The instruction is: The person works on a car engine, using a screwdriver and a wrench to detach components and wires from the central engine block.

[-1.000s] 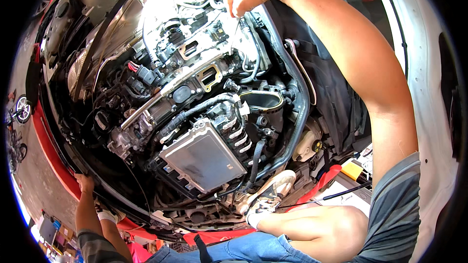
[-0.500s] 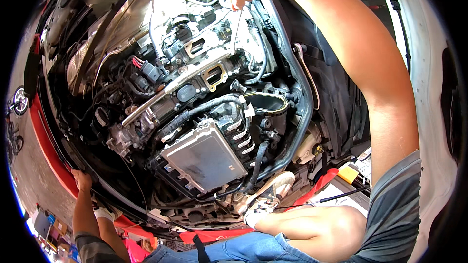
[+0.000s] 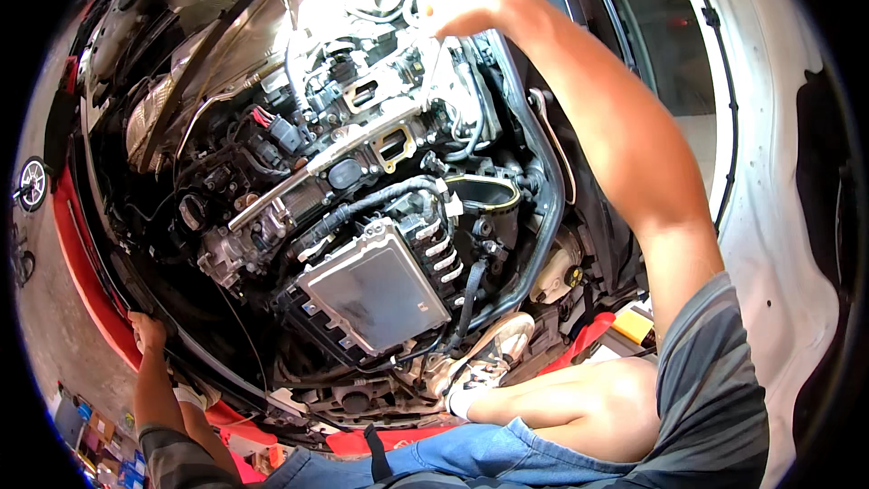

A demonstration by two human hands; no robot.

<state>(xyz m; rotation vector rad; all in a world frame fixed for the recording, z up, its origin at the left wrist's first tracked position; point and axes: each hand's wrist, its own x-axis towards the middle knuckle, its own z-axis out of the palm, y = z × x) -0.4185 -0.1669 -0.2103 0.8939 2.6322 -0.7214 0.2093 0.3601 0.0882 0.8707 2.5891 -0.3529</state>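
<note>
My right hand [image 3: 450, 4] reaches across the engine [image 3: 362, 127] to its far side, in strong glare. Its fingers are closed around the top of a thin metal rod [image 3: 433, 62], which points down toward the engine; the grip itself is washed out. On the far left my left hand [image 3: 148, 333] curls over the car's red front edge [image 3: 95, 294]. Nearer to me than the engine lies a flat silver-lidded control unit [image 3: 376, 285]. Beside it is an open oval black duct [image 3: 484, 192]. Two open ports [image 3: 394, 147] show on the engine's side.
A long slim wrench [image 3: 554, 140] lies along the black trim on the right. My bent leg and shoe [image 3: 493, 344] rest on the near edge of the bay. A yellow box [image 3: 634, 326] sits at the lower right. Wires and hoses run throughout.
The view has shifted slightly. My right forearm now lies further left and the hand a little lower, blurred by motion. My left hand keeps its hold on the edge.
</note>
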